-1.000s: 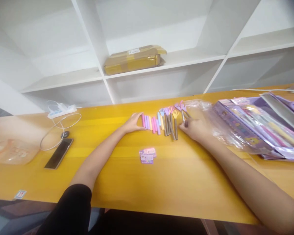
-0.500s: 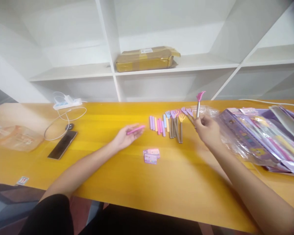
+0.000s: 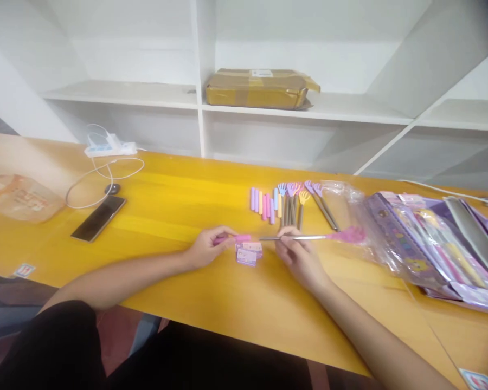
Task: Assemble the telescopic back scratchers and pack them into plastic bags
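My left hand pinches a pink tube-shaped handle sleeve, its free end pointing right. My right hand grips the metal shaft of a back scratcher with a pink claw head on the right. The bare shaft end faces the pink sleeve, with a small gap between them. Below the sleeve lie small purple printed cards. Behind my hands, several pastel sleeves stand in a row beside several claw-headed back scratchers, whose lower shafts are partly hidden by my right hand.
At the right, a purple box holds packaged items, with clear plastic wrap beside it. On the left are a phone, a mouse, a power strip and an orange bag. A cardboard parcel sits on the shelf.
My right hand has lowered and moved left, turning the back scratcher from upright to level. My left hand has moved slightly down and right with the sleeve, bringing the two ends close.
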A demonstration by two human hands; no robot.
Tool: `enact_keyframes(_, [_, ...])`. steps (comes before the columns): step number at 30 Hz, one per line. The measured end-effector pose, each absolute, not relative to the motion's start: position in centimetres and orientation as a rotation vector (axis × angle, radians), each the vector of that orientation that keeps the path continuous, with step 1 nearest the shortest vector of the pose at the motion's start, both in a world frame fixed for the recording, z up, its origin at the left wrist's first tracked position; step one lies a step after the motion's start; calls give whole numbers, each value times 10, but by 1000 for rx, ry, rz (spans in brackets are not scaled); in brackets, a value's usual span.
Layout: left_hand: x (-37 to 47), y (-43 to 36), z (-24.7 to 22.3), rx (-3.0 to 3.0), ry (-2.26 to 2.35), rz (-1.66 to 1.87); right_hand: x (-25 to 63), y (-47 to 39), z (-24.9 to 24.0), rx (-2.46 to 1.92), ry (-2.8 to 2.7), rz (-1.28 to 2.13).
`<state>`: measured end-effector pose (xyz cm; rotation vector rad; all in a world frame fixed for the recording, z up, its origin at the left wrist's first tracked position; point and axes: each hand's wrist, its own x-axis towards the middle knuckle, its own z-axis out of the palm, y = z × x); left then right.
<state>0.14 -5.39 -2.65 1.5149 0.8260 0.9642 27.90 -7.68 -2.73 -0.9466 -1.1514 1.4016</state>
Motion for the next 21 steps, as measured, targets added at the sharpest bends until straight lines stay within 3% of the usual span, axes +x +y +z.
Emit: enact_keyframes(21, [-1,-46,-19,1621,853,713,277,-85,-26,-825,-1167,1606])
